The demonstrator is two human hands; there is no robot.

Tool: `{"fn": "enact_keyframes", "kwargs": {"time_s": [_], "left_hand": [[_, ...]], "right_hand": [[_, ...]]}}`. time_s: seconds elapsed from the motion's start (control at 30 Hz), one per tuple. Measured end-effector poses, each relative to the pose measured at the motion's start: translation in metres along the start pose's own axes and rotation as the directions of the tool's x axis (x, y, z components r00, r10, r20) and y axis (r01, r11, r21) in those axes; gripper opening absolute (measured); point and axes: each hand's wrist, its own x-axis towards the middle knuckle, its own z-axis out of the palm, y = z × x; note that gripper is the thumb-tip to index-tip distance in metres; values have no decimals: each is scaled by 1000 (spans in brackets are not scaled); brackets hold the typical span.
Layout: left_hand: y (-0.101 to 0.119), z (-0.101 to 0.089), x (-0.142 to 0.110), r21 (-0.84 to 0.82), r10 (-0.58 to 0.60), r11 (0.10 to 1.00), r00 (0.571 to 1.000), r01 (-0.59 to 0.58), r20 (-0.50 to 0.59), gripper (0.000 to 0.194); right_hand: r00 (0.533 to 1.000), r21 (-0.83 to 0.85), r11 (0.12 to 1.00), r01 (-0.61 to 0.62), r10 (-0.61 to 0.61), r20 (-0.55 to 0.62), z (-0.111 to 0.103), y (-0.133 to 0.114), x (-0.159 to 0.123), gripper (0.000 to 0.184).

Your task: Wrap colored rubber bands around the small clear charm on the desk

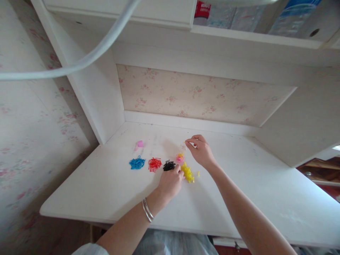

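Small piles of what look like loom rubber bands lie on the white desk: blue bands (137,162), red bands (154,164), black bands (169,165) and yellow bands (188,173). A small pink and yellow clump (180,157) sits just beyond the black and yellow piles. My left hand (171,181) rests between the black and yellow piles, its fingers curled; what they hold, if anything, is hidden. Above and right of the clump, my right hand (199,150) pinches thumb and finger together. A tiny yellowish bit shows at the tips, too small to name.
A pink piece (139,144) lies behind the blue pile. One loose yellow bit (198,173) is right of the yellow pile. The desk (101,191) has side panels and an overhead shelf (255,37) holding bottles. A white cable (98,51) crosses the upper left.
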Motion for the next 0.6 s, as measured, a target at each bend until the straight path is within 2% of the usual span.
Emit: {"fn": "enact_keyframes", "kwargs": {"time_s": [0.2, 0.37, 0.47, 0.6], "left_hand": [[0, -2, 0, 13, -23, 1000, 1000, 23, 9, 29], [-1, -1, 1, 33, -40, 999, 999, 40, 21, 29], [-2, 0, 1, 49, -44, 998, 998, 42, 34, 27], [-1, -2, 2, 52, -65, 997, 997, 63, 41, 29]], "right_hand": [[1000, -18, 1000, 6, -6, 15, 2, -1, 1, 28], [997, 34, 997, -68, 69, -43, -5, 2, -6, 33], [988, 58, 989, -133, 137, -72, -6, 17, -20, 35], [975, 36, 975, -218, 219, -43, -2, 53, -57, 37]]}}
